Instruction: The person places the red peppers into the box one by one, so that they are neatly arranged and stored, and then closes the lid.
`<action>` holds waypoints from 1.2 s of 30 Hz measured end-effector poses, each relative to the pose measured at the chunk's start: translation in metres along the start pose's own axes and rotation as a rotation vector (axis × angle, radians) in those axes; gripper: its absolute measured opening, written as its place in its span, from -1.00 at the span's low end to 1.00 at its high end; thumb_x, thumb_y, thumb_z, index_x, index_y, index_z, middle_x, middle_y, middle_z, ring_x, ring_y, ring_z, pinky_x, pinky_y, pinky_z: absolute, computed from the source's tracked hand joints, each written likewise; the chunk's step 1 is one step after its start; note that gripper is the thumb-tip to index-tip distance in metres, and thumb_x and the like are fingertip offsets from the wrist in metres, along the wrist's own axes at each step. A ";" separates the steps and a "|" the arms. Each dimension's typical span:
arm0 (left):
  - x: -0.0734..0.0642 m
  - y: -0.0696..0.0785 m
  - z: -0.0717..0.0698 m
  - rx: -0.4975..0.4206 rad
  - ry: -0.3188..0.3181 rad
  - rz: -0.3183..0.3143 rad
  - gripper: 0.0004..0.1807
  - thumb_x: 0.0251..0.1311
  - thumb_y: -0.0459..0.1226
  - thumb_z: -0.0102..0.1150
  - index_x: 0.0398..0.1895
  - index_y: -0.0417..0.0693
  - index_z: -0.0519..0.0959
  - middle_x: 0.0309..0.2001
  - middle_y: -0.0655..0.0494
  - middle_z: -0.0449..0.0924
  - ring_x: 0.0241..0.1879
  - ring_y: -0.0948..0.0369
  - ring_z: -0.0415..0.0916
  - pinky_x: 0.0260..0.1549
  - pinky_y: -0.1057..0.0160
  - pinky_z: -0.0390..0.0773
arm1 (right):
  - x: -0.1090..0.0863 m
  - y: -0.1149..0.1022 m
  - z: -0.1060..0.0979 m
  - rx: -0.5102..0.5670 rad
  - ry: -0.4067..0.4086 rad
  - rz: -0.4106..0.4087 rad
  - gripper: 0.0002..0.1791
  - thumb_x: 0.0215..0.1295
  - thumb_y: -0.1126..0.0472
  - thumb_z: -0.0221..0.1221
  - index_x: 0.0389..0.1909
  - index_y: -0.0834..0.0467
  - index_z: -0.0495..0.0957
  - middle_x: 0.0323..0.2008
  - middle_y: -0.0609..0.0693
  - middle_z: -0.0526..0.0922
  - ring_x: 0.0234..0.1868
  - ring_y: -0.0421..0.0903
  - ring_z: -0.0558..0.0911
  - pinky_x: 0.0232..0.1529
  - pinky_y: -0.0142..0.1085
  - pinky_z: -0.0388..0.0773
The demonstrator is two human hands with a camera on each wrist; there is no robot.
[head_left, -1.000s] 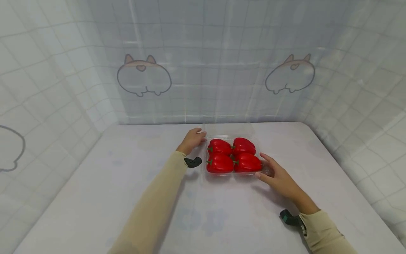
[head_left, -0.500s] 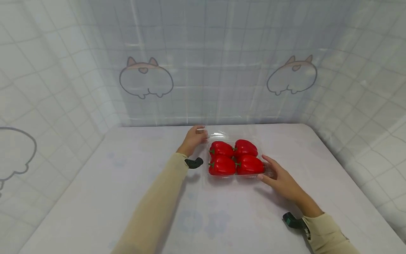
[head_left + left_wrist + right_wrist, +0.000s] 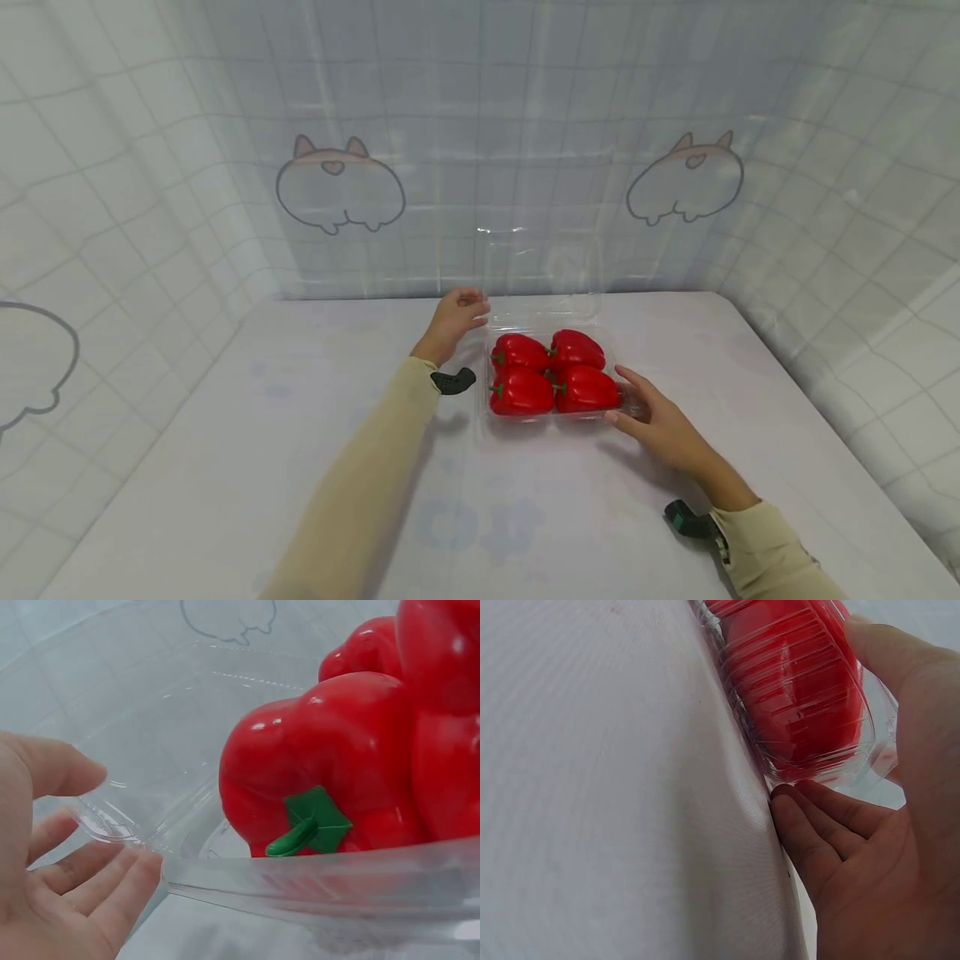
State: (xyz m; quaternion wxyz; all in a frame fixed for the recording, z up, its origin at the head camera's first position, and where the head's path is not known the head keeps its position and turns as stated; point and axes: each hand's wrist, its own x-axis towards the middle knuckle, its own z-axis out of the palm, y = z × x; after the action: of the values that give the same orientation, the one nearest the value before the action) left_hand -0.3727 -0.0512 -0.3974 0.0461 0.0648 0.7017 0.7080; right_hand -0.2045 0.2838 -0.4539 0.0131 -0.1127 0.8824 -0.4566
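Observation:
A clear plastic clamshell box [image 3: 517, 419] holds several red bell peppers [image 3: 522, 392] with green stems, set in two rows. Its see-through lid [image 3: 543, 267] stands raised at the back, in front of the wall. My left hand [image 3: 452, 321] is at the lid's left edge. In the left wrist view its fingers [image 3: 112, 877] touch the clear plastic near the hinge corner, while the thumb stays apart from them. My right hand [image 3: 660, 425] holds the box's right end, thumb at the rim and fingers [image 3: 832, 817] low against the corner by the tabletop.
The box sits on a pale, faintly patterned tabletop [image 3: 247, 467], near its back edge. Gridded curtain-like sheeting [image 3: 517, 125] with cartoon animal outlines rises behind and on both sides. A dark wrist device [image 3: 453, 382] sits at the left cuff, another [image 3: 686, 518] at the right.
The lid has swung up from lying low behind the box to standing raised. My left hand has moved slightly back and up with it. The right hand keeps its place at the box.

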 end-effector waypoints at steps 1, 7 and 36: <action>0.000 0.000 0.000 -0.011 -0.005 0.001 -0.50 0.37 -0.35 0.19 0.31 -0.30 0.32 0.14 -0.18 0.47 0.15 -0.01 0.50 0.12 0.11 0.56 | 0.000 0.000 0.000 -0.001 0.000 0.000 -0.03 0.28 -0.18 0.29 0.58 -0.04 0.02 0.42 0.26 0.30 0.38 0.29 0.35 0.17 0.19 0.46; -0.001 0.005 -0.003 -0.036 -0.053 0.030 -0.38 0.44 -0.26 0.12 0.50 -0.15 0.22 0.19 -0.24 0.44 0.20 -0.05 0.47 0.16 0.11 0.53 | -0.001 0.000 0.000 -0.014 0.011 0.001 -0.04 0.28 -0.17 0.30 0.58 -0.06 0.04 0.42 0.24 0.32 0.38 0.27 0.36 0.16 0.17 0.48; -0.034 0.039 -0.003 0.184 -0.154 0.133 -0.08 0.31 0.45 -0.34 0.46 0.04 0.35 0.42 0.03 0.33 0.41 0.09 0.23 0.37 -0.03 0.25 | 0.002 -0.011 0.005 -0.058 0.051 0.049 -0.01 0.27 -0.26 0.27 0.58 -0.01 0.03 0.34 0.27 0.42 0.25 0.26 0.52 0.09 0.10 0.56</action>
State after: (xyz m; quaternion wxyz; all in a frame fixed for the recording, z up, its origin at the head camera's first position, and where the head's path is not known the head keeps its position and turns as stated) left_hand -0.3383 -0.0604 -0.3592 0.0464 0.1692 0.7521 0.6353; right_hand -0.2035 0.2728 -0.4479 -0.0014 -0.0800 0.8979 -0.4329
